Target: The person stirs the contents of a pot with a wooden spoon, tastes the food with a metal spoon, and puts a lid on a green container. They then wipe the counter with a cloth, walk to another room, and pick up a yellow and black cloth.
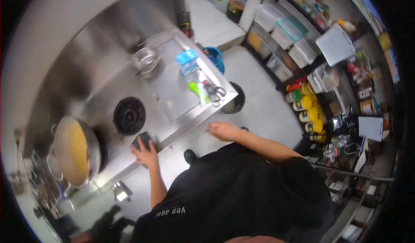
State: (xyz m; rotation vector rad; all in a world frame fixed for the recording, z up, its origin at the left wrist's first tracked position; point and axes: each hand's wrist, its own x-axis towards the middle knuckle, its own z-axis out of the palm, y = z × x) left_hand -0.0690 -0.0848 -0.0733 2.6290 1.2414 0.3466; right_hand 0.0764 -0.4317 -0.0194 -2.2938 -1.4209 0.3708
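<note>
On the front edge of the steel counter (101, 113), my left hand (146, 153) rests with its fingers apart over a dark block-like object (141, 142). My right hand (220, 131) is in the air off the counter's front edge, its fingers curled together; whatever it holds, if anything, is too small to make out. A black round burner (129, 116) lies just beyond my left hand. To the left sits a large metal pan (69, 150) with yellow-orange contents.
A metal bowl (146, 60) stands at the counter's back. Near the right corner lie a blue-and-white box (187, 61), a green-handled tool (193, 87) and black scissors (212, 88). A dark bin (234, 99) stands on the floor beside shelves with yellow-lidded jars (308, 114).
</note>
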